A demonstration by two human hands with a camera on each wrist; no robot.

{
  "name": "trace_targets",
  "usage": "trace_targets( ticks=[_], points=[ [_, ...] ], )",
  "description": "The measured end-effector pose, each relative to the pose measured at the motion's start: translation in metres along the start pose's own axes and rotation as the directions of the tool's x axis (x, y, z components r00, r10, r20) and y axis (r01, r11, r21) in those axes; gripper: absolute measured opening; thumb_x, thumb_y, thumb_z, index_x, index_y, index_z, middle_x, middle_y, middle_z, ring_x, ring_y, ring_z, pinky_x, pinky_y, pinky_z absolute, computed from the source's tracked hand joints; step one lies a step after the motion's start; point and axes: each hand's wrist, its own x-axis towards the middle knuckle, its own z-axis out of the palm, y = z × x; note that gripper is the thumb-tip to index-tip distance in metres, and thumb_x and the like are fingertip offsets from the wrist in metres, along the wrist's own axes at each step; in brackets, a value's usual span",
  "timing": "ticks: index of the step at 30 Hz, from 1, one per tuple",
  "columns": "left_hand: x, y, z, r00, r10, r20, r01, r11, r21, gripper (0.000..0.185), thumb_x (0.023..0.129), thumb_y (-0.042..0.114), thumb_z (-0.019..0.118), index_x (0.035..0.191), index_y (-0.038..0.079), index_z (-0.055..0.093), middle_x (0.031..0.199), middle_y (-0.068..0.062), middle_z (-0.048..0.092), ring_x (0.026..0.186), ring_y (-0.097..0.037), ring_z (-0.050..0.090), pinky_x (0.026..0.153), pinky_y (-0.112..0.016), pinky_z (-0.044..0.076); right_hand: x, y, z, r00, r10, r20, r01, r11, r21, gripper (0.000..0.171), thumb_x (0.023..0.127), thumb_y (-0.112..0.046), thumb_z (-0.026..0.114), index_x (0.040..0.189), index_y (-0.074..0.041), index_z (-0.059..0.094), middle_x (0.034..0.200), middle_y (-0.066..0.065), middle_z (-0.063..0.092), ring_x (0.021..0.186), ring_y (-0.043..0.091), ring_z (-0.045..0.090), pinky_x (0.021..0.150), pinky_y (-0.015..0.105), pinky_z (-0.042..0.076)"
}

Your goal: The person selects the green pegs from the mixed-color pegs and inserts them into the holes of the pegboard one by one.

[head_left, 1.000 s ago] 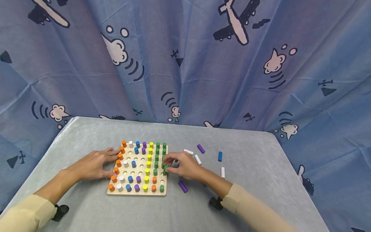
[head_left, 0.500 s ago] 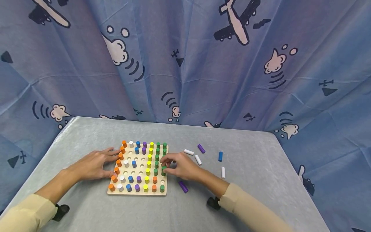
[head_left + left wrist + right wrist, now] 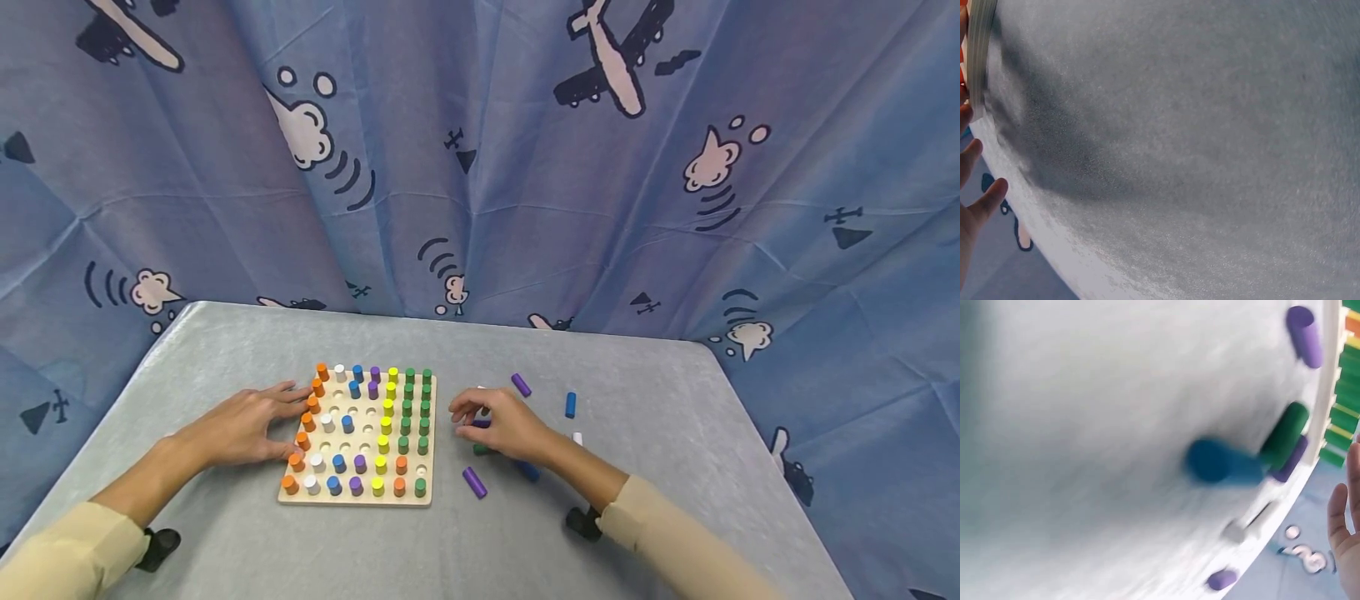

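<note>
A wooden pegboard (image 3: 410,501) stands left of centre, filled with columns of orange, white, blue, purple, yellow and green pegs, some holes bare between them. Along its left edge rests my left hand (image 3: 240,427), fingers and thumb spread against the side by the orange pegs. My right hand (image 3: 506,423) hovers just right of the board, fingers loosely bent, with nothing visible between them. Under it lie a green peg (image 3: 482,449), partly hidden, and a purple peg (image 3: 481,423). In the right wrist view, a blue peg (image 3: 1229,465) lies near the green one.
Another purple peg (image 3: 474,482) lies nearer to me, beside the board. Farther back are a purple peg (image 3: 521,384) and a blue peg (image 3: 570,405). A white peg (image 3: 577,438) is partly behind the right forearm. A patterned blue curtain (image 3: 510,250) hangs behind the grey table (image 3: 675,500).
My right hand has let go of a green peg, which now stands in the board's rightmost column, and has moved right over the loose pegs. My left hand has stayed put.
</note>
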Motion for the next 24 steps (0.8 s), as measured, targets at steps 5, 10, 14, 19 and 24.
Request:
trace_targets(
  ticks=[5, 10, 14, 19, 24],
  points=[
    [0.000, 0.000, 0.000, 1.000, 0.000, -0.001, 0.000, 1.000, 0.004, 0.076, 0.081, 0.059, 0.073, 0.128, 0.000, 0.066, 0.143, -0.017, 0.055, 0.132, -0.047, 0.046, 0.100, -0.063, 0.042, -0.020, 0.016, -0.009, 0.998, 0.066, -0.007, -0.066, 0.998, 0.009, 0.023, 0.086, -0.005, 0.077, 0.108, -0.005, 0.070, 0.096, 0.001, 0.073, 0.084, 0.006, 0.064, 0.078, 0.039, 0.056],
    [-0.001, 0.000, 0.000, 1.000, -0.002, -0.010, 0.002, 1.000, -0.001, 0.075, 0.081, 0.058, 0.074, 0.128, 0.000, 0.066, 0.142, -0.017, 0.055, 0.132, -0.047, 0.046, 0.100, -0.064, 0.042, -0.035, 0.029, -0.013, 0.995, 0.099, 0.013, -0.099, 0.994, 0.039, 0.022, 0.085, -0.003, 0.077, 0.106, -0.004, 0.070, 0.094, 0.002, 0.073, 0.085, 0.009, 0.065, 0.077, 0.036, 0.056],
    [-0.001, 0.000, 0.001, 1.000, -0.008, -0.012, 0.008, 1.000, -0.006, 0.075, 0.080, 0.057, 0.075, 0.128, 0.000, 0.066, 0.143, -0.016, 0.055, 0.133, -0.047, 0.046, 0.101, -0.063, 0.041, -0.042, 0.037, -0.013, 0.994, 0.109, 0.027, -0.110, 0.993, 0.037, 0.023, 0.084, -0.003, 0.077, 0.106, -0.005, 0.070, 0.094, 0.001, 0.072, 0.085, 0.010, 0.065, 0.078, 0.033, 0.055],
    [-0.001, -0.001, 0.003, 1.000, -0.006, -0.013, 0.006, 1.000, 0.002, 0.075, 0.081, 0.057, 0.075, 0.128, -0.001, 0.066, 0.143, -0.017, 0.055, 0.133, -0.047, 0.046, 0.100, -0.064, 0.042, -0.048, 0.043, -0.011, 0.992, 0.117, 0.048, -0.119, 0.993, 0.027, 0.026, 0.083, -0.003, 0.078, 0.108, -0.005, 0.070, 0.094, -0.002, 0.071, 0.086, 0.014, 0.065, 0.078, 0.030, 0.055],
    [0.000, 0.000, 0.003, 1.000, -0.016, 0.003, 0.016, 1.000, 0.005, 0.074, 0.081, 0.053, 0.076, 0.130, -0.001, 0.064, 0.144, -0.017, 0.053, 0.134, -0.047, 0.044, 0.101, -0.063, 0.041, -0.051, 0.047, -0.008, 0.993, 0.116, 0.036, -0.117, 0.993, 0.020, 0.027, 0.083, -0.003, 0.078, 0.108, -0.006, 0.070, 0.096, -0.002, 0.070, 0.085, 0.014, 0.064, 0.077, 0.028, 0.055]
  ],
)
